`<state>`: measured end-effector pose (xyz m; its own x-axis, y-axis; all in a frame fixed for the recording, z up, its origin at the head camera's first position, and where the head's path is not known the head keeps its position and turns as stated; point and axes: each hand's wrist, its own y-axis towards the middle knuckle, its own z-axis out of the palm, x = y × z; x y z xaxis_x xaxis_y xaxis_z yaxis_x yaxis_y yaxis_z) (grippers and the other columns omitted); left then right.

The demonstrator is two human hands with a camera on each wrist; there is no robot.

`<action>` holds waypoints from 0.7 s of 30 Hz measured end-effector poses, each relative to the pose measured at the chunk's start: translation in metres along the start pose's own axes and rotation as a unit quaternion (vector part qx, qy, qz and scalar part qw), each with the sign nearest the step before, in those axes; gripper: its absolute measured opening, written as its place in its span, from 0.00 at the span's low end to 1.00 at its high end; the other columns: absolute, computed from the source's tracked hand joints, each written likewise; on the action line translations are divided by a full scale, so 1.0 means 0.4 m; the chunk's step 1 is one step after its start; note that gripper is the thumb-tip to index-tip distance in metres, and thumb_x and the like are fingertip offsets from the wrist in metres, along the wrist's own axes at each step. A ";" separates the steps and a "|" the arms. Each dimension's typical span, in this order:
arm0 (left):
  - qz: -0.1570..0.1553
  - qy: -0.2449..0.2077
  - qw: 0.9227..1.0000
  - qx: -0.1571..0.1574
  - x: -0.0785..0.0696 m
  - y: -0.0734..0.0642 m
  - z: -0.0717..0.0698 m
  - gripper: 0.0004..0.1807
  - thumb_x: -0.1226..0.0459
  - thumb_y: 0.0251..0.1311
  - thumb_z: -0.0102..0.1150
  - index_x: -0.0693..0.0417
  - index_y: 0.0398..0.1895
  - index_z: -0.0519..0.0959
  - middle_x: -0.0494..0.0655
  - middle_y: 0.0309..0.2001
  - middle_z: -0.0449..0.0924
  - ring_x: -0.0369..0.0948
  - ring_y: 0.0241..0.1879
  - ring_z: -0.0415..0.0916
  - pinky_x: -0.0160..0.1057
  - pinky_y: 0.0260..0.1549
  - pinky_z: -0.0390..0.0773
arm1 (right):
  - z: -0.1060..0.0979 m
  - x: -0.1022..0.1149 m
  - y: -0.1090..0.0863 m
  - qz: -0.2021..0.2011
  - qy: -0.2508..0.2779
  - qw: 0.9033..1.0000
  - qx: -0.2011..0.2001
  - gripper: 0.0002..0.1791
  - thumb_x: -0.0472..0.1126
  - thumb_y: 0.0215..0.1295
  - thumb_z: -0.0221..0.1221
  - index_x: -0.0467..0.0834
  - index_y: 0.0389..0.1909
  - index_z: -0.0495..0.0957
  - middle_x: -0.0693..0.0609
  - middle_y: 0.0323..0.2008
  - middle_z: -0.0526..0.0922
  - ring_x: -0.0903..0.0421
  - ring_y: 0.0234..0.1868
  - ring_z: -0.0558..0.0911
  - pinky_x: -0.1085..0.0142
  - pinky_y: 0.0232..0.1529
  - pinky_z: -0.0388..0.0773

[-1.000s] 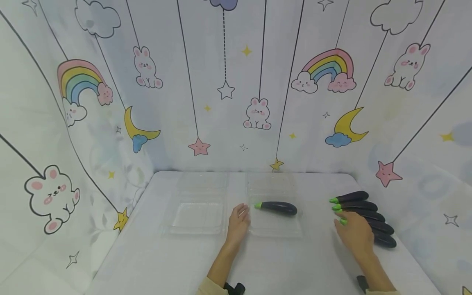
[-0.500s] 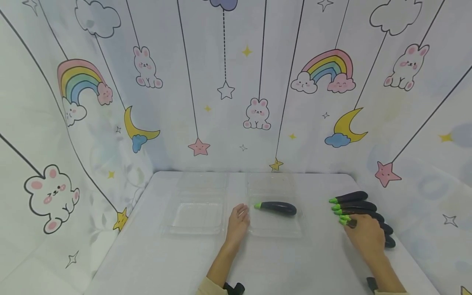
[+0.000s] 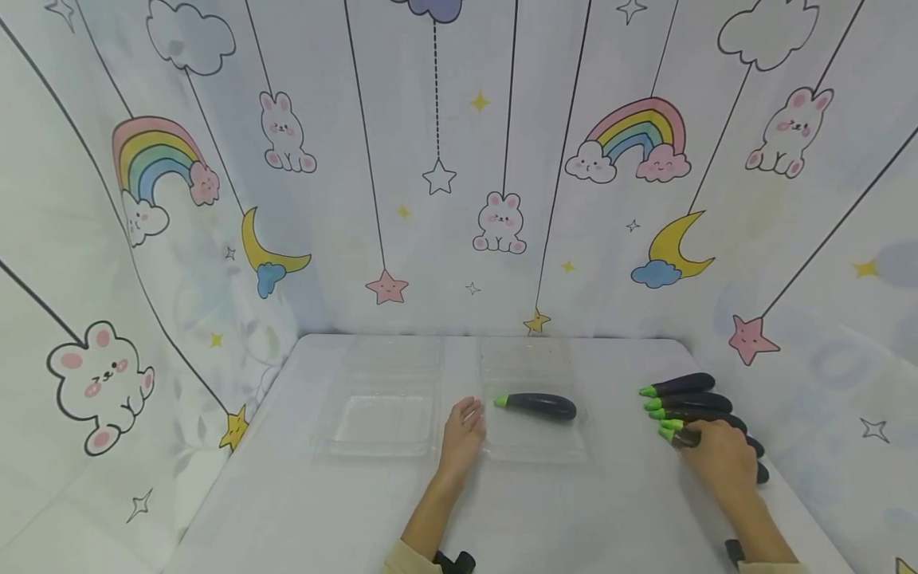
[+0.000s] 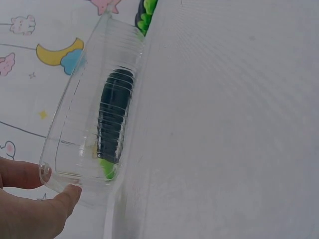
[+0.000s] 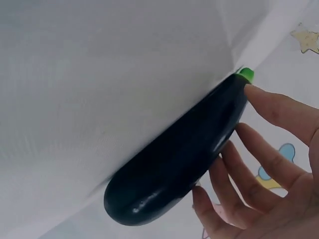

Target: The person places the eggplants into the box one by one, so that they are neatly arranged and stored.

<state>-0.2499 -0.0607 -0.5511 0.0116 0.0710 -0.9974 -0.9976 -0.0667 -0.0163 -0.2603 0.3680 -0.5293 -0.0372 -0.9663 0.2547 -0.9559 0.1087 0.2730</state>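
Note:
My left hand (image 3: 462,430) is at the left edge of the right clear plastic box (image 3: 534,450). In the left wrist view, thumb and finger sit on either side of that box's corner, pinching it. Inside the box lies a dark eggplant (image 3: 541,406), its green stem to the left. My right hand (image 3: 720,462) is over the nearest eggplant (image 5: 169,154) of the group at right, fingers curled onto it. In the right wrist view the thumb is at its neck and the fingertips touch along its side. The hand hides much of it in the head view.
A second clear plastic box (image 3: 383,426) stands to the left, its lid folded back. Several more eggplants (image 3: 688,401) lie side by side at the table's right edge. A printed cloth (image 3: 459,239) hangs behind the white table (image 3: 545,526).
My right hand has moved right and slightly toward me, from over the stems onto the body of the nearest eggplant. The left hand and boxes stay put.

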 end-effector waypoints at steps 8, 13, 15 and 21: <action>0.004 -0.009 1.000 0.002 -0.006 -0.004 0.000 0.29 0.70 0.77 0.48 0.64 0.78 0.59 0.63 0.75 0.65 0.59 0.75 0.63 0.55 0.73 0.68 | 0.008 -0.019 0.012 -0.006 -0.005 1.000 -0.004 0.18 0.31 0.51 0.69 0.27 0.44 0.84 0.24 0.42 0.80 0.23 0.44 0.78 0.32 0.36 0.76; -0.001 -0.010 1.000 0.003 -0.007 -0.006 0.000 0.29 0.69 0.77 0.48 0.64 0.78 0.58 0.63 0.75 0.64 0.59 0.75 0.63 0.56 0.72 0.69 | 0.008 -0.025 0.014 -0.013 -0.005 1.000 0.005 0.15 0.30 0.50 0.67 0.29 0.41 0.85 0.25 0.40 0.81 0.24 0.41 0.79 0.35 0.33 0.78; -0.002 -0.012 1.000 0.003 -0.007 -0.006 0.000 0.29 0.70 0.76 0.48 0.65 0.78 0.58 0.63 0.75 0.64 0.59 0.75 0.63 0.56 0.72 0.69 | 0.007 -0.026 0.015 -0.016 -0.007 1.000 0.011 0.14 0.30 0.50 0.67 0.29 0.40 0.86 0.26 0.39 0.82 0.26 0.39 0.80 0.37 0.31 0.78; -0.002 -0.008 1.000 0.002 -0.005 -0.004 -0.002 0.29 0.70 0.76 0.49 0.64 0.78 0.59 0.63 0.75 0.65 0.59 0.75 0.63 0.56 0.73 0.68 | 0.006 -0.027 0.020 -0.012 -0.010 0.999 0.029 0.14 0.30 0.51 0.68 0.29 0.41 0.86 0.26 0.40 0.83 0.28 0.37 0.81 0.39 0.30 0.79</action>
<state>-0.2482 -0.0615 -0.5491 0.0142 0.0866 -0.9961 -0.9978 -0.0630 -0.0197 -0.2680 0.3787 -0.5320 -0.0194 -0.9731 0.2294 -0.9716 0.0725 0.2252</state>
